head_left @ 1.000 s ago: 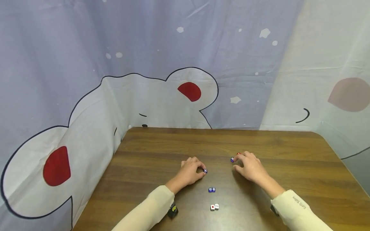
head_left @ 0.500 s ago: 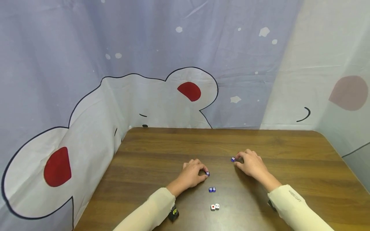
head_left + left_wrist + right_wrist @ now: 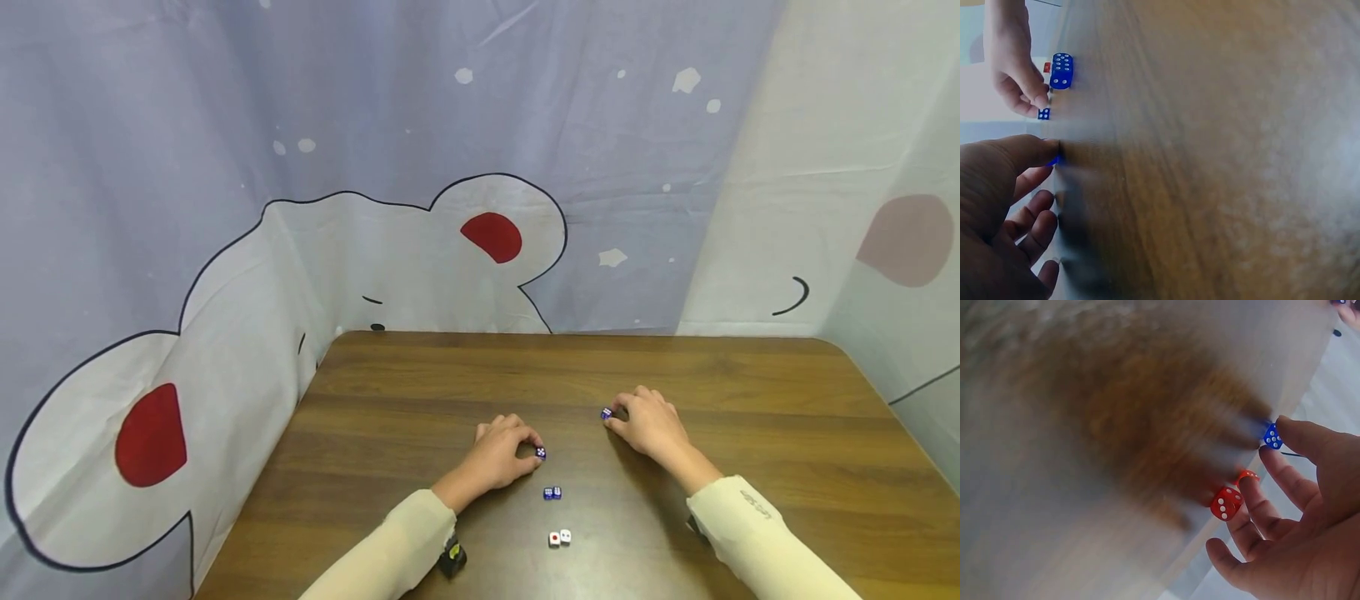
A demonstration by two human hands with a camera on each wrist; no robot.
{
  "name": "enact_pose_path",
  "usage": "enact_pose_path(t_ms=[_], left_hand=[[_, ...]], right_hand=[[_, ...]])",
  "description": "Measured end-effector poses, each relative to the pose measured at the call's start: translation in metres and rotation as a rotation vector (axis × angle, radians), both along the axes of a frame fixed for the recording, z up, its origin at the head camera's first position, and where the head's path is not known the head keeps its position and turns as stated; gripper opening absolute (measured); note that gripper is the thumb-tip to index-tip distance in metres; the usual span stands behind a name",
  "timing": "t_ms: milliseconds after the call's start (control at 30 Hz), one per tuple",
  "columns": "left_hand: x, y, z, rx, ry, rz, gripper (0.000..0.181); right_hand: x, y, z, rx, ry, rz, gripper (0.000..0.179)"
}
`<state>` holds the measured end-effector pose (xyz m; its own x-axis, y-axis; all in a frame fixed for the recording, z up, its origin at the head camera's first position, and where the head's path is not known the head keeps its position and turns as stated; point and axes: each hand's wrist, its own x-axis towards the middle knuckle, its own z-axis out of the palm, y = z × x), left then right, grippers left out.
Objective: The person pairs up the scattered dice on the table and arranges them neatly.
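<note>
My left hand (image 3: 495,452) pinches a blue die (image 3: 541,453) between thumb and index finger at the tabletop, left of the middle. Farther back on the right, the thumb and index finger of my right hand (image 3: 651,423) pinch another blue die (image 3: 606,413). Two red dice, a nearer one (image 3: 1227,504) and a second one (image 3: 1247,477) partly covered by a fingertip, lie by the right hand's other fingers. In the head view that hand hides them. A pair of blue dice (image 3: 552,493) sits side by side, nearer to me than the left hand.
Two white dice (image 3: 559,538) lie together near the front of the wooden table (image 3: 420,375). A patterned curtain (image 3: 622,167) hangs along the back edge and sides. A black wrist device (image 3: 452,557) sits under the left sleeve.
My left hand has shifted slightly right and toward me with its blue die. My right hand has closed its thumb and index finger on a blue die; the red die beside it is now hidden.
</note>
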<state>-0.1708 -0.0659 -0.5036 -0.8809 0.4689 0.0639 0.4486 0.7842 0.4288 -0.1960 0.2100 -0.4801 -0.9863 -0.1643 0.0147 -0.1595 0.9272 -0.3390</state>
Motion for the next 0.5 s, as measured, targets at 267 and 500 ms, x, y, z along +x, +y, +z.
enact_pose_path(t_ms=[267, 500], left_hand=[[-0.0014, 0.0011, -0.0006, 0.009, 0.013, 0.005, 0.015], [-0.0019, 0.0010, -0.0025, 0.010, 0.017, 0.003, 0.014]], right_hand=[[-0.0013, -0.0016, -0.0011, 0.012, 0.017, -0.008, 0.022], [0.0016, -0.0076, -0.0006, 0.018, 0.018, 0.001, 0.021]])
